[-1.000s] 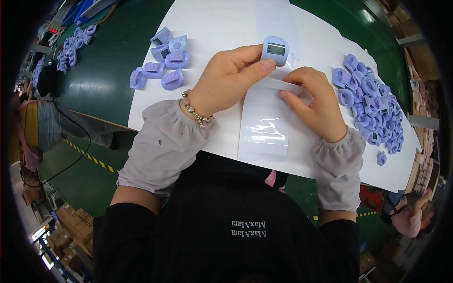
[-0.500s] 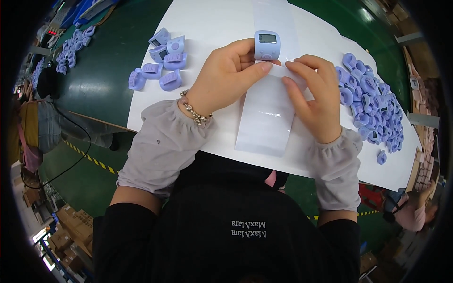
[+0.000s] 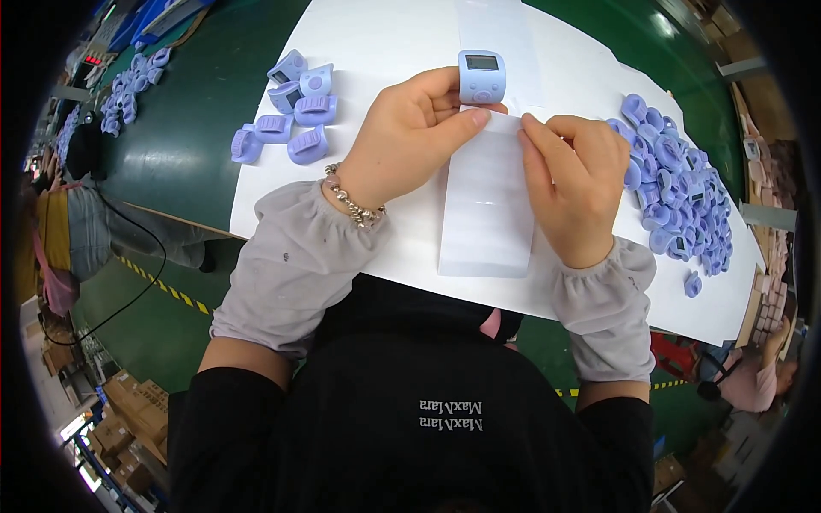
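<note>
While the left hand pinches a small blue counter just above the clear bag, the right hand pinches the bag's top edge. The bag's long side runs toward the person.

The small counter device is pale lavender-blue with a dark grey screen, as are the heaps to the right and left. The plastic bag is clear and whitish. The paper sheet is white on a dark green counter. The sleeves are plain grey, and the bracelet is silver.
</note>
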A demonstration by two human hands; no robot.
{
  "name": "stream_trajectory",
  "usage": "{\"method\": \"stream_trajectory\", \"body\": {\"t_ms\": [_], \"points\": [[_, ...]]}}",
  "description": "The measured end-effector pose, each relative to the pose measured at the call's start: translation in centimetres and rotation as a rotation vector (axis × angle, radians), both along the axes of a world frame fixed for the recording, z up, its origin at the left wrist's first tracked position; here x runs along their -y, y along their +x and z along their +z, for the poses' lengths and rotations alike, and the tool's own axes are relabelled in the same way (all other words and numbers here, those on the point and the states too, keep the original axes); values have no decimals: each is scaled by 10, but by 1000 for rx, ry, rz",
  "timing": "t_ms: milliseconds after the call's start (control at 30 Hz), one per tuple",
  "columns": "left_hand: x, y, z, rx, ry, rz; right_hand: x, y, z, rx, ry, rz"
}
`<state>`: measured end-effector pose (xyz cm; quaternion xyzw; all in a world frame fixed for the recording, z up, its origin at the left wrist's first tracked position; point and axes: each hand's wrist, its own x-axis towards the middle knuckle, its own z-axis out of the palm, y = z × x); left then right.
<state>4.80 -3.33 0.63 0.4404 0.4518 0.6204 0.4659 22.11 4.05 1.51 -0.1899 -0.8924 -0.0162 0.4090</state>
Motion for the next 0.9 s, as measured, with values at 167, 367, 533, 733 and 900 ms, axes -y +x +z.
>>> {"method": "stream_trajectory", "body": {"t_ms": [167, 367, 533, 733, 900], "points": [[0, -3, -1, -16, -18, -7, 3, -3, 2, -12, -90, 20], [2, 0, -9, -68, 43, -15, 3, 4, 5, -20, -670, 103], [4, 2, -8, -192, 36, -85, -3, 12, 10, -217, -962, 291], [5, -1, -6, -321, 8, -196, -2, 9, 3, -245, -1041, 413], [5, -3, -3, -378, -35, -238, -1, 5, 0, -273, -1000, 367]]}}
